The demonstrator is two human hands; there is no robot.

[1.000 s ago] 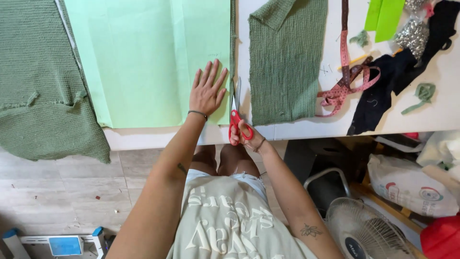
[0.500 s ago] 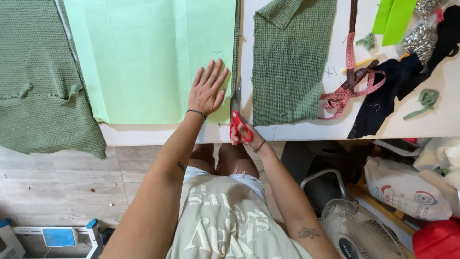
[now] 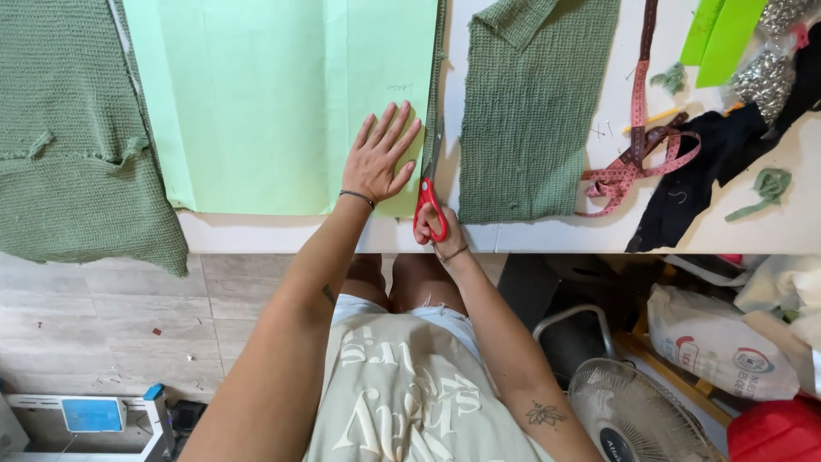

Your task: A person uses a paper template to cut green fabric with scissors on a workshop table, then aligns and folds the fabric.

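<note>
— At the near edge of the white table [image 3: 547, 235], what is your right hand [image 3: 438, 229] doing?

— Your right hand is closed around the red handles of the scissors [image 3: 428, 190]. The blades point away from you, along the right edge of the light green paper [image 3: 282, 94].

— And your left hand [image 3: 382, 156]?

— Your left hand holds nothing. It lies flat on the paper with the fingers spread, just beside the scissors, and it presses the sheet down.

— What is under the paper?

— You can see a narrow strip of green knit fabric at its right edge, where the blades are. How far it goes under the sheet, I cannot tell.

— What lies farther from you?

— To the right, a separate green knit piece [image 3: 530, 111] lies flat, near the scissors but apart from them. Beyond it you see a pink measuring tape [image 3: 637, 145] and a black cloth [image 3: 693, 171]. At the far left, a bigger green knit piece [image 3: 68, 137] hangs over the table edge.
</note>
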